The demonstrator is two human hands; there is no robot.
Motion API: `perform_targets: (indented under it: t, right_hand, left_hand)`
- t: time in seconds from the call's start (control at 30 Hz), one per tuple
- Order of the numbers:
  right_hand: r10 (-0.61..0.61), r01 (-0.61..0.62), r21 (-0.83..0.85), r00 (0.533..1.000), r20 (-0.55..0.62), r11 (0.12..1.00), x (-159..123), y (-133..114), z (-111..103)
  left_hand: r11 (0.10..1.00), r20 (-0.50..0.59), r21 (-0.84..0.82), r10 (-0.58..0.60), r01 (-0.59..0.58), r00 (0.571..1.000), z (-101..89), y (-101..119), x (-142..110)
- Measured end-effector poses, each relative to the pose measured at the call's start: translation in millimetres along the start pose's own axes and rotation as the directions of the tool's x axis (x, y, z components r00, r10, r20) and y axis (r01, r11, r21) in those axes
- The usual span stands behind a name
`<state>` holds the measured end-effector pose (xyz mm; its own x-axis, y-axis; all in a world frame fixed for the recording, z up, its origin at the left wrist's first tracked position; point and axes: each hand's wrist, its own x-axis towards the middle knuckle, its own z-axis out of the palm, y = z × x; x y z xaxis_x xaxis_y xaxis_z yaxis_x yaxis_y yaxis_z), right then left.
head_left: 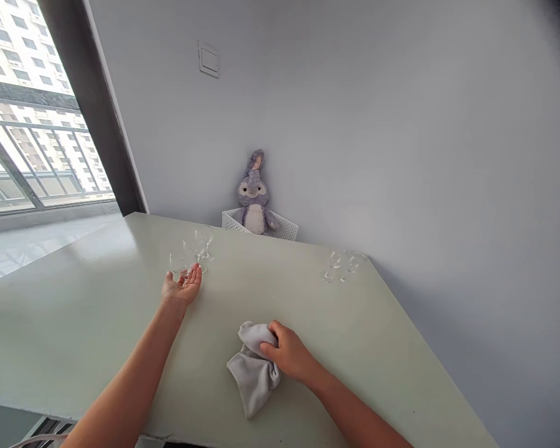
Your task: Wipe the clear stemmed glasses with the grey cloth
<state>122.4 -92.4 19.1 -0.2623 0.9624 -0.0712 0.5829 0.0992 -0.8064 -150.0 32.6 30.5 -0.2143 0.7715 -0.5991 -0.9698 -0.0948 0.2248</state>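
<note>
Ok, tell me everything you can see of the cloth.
The cloth is light grey and looks like soft fabric. It is bunched at the top, with a loose creased flap tapering toward the near edge of the pale green table. The right hand grips its right side; whether the cloth rests on the table is unclear.

- Can't see lower part of nearest glass (177, 259) behind left hand (182, 287), nor tell whether touching.
- Can't see bottom of white basket (285, 230) behind table (261, 280).
- Can't follow forearms (133, 373) past lower edge.
</note>
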Motion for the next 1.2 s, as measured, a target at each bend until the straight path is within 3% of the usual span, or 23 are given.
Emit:
perform_targets:
  t: [0.07,0.17,0.27,0.33,0.43,0.5,0.6,0.7,0.87,0.97,1.03,1.1,1.2]
  right_hand:
    - [0.065,-0.063,0.249,0.998,0.001,0.967,2,2,-5]
    - [0.200,-0.133,0.596,0.979,-0.047,0.792,6,4,-14]
    - [0.334,-0.055,0.817,0.927,-0.172,0.574,12,2,-22]
    - [0.400,0.033,0.870,0.879,-0.259,0.492,16,-2,-27]
    - [0.406,0.149,0.853,0.830,-0.383,0.500,19,-10,-30]
    - [0.291,0.195,0.802,0.862,-0.414,0.564,18,-14,-28]
    - [0.017,0.252,0.685,0.933,-0.360,0.684,18,-14,-21]
    - [-0.107,0.308,0.562,0.926,-0.362,0.768,21,-5,-12]
    - [-0.043,0.329,0.637,0.906,-0.420,0.697,27,12,-2]
    - [-0.064,0.293,0.628,0.931,-0.360,0.721,29,21,1]
    - [-0.016,0.214,0.656,0.955,-0.295,0.724,30,27,4]
    - [0.049,0.125,0.729,0.976,-0.212,0.673,30,30,6]
    - [0.112,0.056,0.867,0.985,-0.127,0.496,30,30,3]
  left_hand:
    - [1.000,-0.012,0.010,-0.004,0.004,1.000,-1.1,-2,-8]
    - [0.996,0.018,0.083,0.033,-0.035,0.999,-5.5,-18,-25]
    - [0.974,0.163,0.223,0.013,-0.050,0.987,-10.1,-50,-45]
    - [0.952,0.235,0.304,-0.044,-0.030,0.971,-12.6,-76,-54]
    - [0.918,0.320,0.396,-0.107,-0.030,0.941,-17.5,-114,-59]
    - [0.900,0.363,0.434,-0.148,-0.026,0.920,-22.3,-133,-59]
    - [0.868,0.433,0.496,-0.226,-0.021,0.873,-30.3,-150,-58]
    - [0.817,0.464,0.575,-0.288,-0.038,0.838,-35.8,-155,-60]
    - [0.801,0.519,0.590,-0.278,-0.103,0.808,-38.3,-156,-63]
    - [0.759,0.565,0.615,-0.235,-0.214,0.791,-42.1,-158,-65]
    - [0.694,0.598,0.657,-0.244,-0.294,0.763,-45.9,-159,-67]
    - [0.621,0.625,0.699,-0.289,-0.354,0.726,-49.1,-158,-68]
    - [0.535,0.654,0.728,-0.352,-0.429,0.670,-49.8,-153,-69]
